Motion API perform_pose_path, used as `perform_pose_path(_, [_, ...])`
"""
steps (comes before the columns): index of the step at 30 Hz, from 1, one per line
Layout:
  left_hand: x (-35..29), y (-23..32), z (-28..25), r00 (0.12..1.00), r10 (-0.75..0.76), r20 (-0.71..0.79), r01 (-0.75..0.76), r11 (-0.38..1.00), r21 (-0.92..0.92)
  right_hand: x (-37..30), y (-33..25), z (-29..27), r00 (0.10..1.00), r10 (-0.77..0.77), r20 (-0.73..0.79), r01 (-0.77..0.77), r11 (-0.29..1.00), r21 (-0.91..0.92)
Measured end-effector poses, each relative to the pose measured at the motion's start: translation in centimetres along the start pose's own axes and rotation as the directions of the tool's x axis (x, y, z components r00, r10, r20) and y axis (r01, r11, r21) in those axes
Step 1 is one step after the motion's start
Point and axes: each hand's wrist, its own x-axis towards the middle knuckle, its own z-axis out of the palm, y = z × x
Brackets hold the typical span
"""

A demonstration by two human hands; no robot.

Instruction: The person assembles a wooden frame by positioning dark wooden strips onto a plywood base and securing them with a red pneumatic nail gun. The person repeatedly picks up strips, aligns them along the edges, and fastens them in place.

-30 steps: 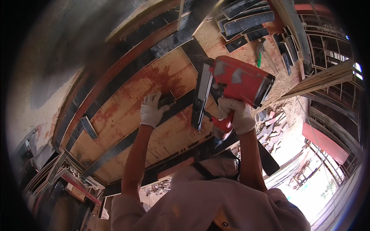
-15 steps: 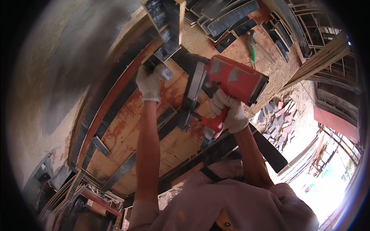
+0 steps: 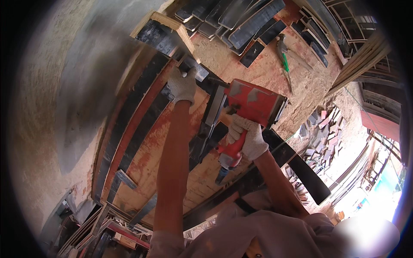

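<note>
In a white knit glove, my left hand (image 3: 182, 86) is closed round a small black-faced wood block (image 3: 198, 71). It is at the far end of a frame of long strips, by the end of a curved red strip (image 3: 142, 112). My right hand (image 3: 251, 138), gloved the same way, grips the handle of a red nail gun (image 3: 254, 102). The gun's long dark magazine (image 3: 211, 114) points toward the frame, right of my left hand. Whether its nose touches the wood I cannot tell. A hose fitting (image 3: 222, 174) shows below the handle.
Black-faced boards (image 3: 254, 28) lie piled at the far side. Near them rests a hand tool with a green part (image 3: 285, 62). A small loose block (image 3: 126, 179) sits on the strips at left. A rough wall (image 3: 56, 112) rises on the left; scrap pieces (image 3: 322, 129) litter the ground at right.
My left hand has moved forward with the block, up to the frame's far end. The nail gun stays in my right hand, lower in the view. The whole view has shifted slightly.
</note>
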Motion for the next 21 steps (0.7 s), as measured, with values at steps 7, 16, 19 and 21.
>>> perform_pose_path(7, [1.0, -2.4, 1.1, 1.0, 0.006, -0.022, -0.006, 1.0, 0.009, 0.5, -0.4, 1.7, 0.999, -0.033, -0.017, 0.032, 0.996, -0.083])
perform_pose_path(16, [0.7, 2.9, -1.2, 0.993, 0.079, -0.084, -0.06, 0.976, 0.209, 4.2, 0.9, 0.7, 0.992, -0.05, -0.114, 0.046, 0.998, -0.035])
perform_pose_path(19, [2.1, 2.1, -1.9, 0.995, 0.01, 0.096, -0.035, 0.965, 0.258, 5.5, 1.6, 0.3, 0.991, -0.033, -0.133, 0.032, 0.999, -0.009])
perform_pose_path(21, [2.4, 1.4, -1.4, 0.985, -0.015, 0.17, -0.02, 0.98, 0.2, 6.6, 2.3, -0.2, 0.992, -0.031, -0.123, 0.032, 0.999, 0.009])
